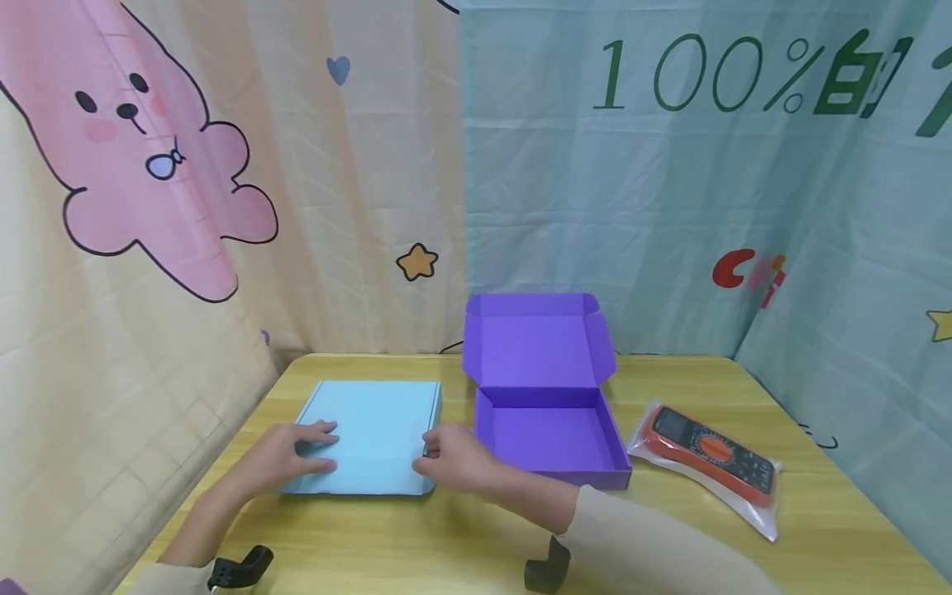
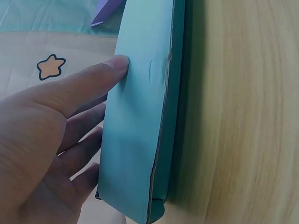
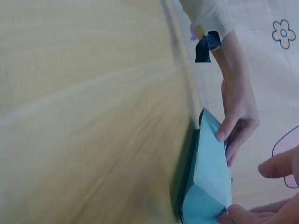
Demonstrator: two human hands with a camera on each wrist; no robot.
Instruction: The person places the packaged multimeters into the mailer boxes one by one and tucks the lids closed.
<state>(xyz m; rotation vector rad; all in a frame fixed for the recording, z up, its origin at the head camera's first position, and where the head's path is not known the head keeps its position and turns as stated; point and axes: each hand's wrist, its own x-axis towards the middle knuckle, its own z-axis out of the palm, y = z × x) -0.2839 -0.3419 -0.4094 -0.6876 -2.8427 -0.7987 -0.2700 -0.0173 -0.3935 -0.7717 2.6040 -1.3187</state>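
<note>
A light blue cardboard box lies flat on the table with its lid down. My left hand rests on its left part, fingers and thumb spread apart. In the left wrist view, the thumb of that left hand lies against the upper edge of the box's front side. At the opposite edge, my right hand touches the box's right side with its fingers slightly bent. In the right wrist view, the right hand has one digit standing off the box while others touch its near corner.
Behind and right of the blue box, a purple box stands with its lid raised. A red and black multimeter in a clear plastic bag lies farther right on the wooden table. Printed curtains hang behind the table and at both sides.
</note>
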